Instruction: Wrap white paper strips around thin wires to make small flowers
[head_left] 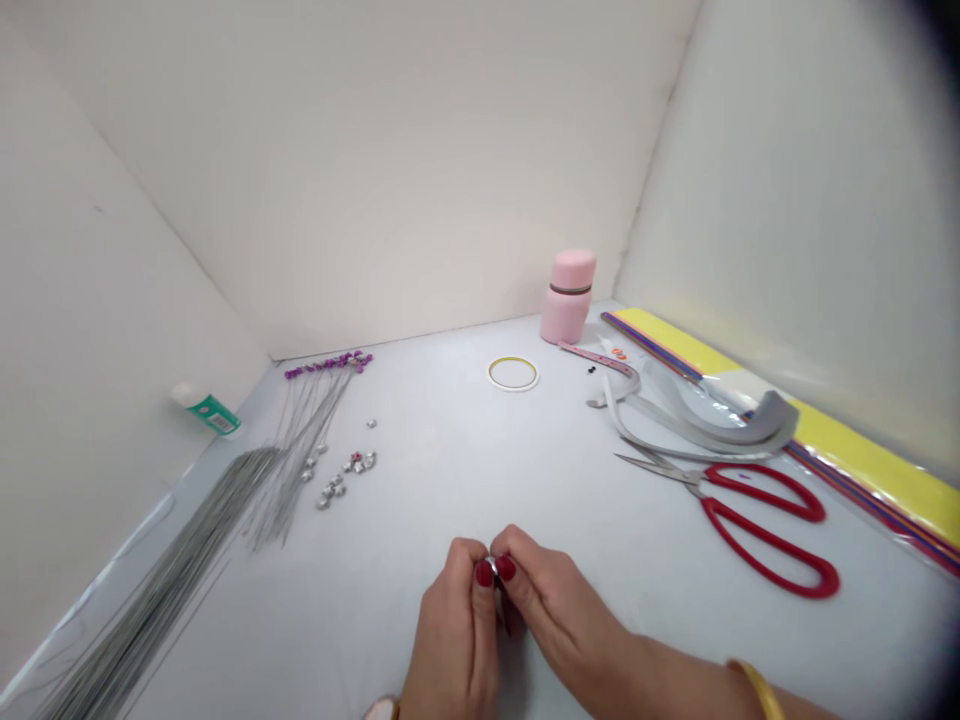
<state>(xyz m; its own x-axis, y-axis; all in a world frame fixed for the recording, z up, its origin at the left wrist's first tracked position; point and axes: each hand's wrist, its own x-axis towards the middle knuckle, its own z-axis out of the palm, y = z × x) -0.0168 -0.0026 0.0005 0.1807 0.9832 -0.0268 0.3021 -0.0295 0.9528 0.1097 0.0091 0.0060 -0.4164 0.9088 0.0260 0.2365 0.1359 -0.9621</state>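
While pinching small silver piece [492, 564] between left hand [456, 622] and right hand [556, 604], clamped close together, low centre over white tabletop [442, 450], can't see most of it. Might crush it by oversqueezing, skew it by pressing unevenly, drop it by easing either pinch.

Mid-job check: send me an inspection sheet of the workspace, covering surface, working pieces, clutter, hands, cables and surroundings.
Surface: pale tabletop, with things along both sides.
Job's things: small silvery piece, partly hidden; loose silvery pieces to the left, near grey wires, some purple-tipped.
Clutter: red-handled scissors, pale curved strips and yellow sheets at right; white ring and pink bottle farther back; green-and-white tube at left.
Hands: left hand and right hand meet, pinching the small silvery piece.
Cables: nothing seen.
Surroundings: pale walls behind and on both sides.
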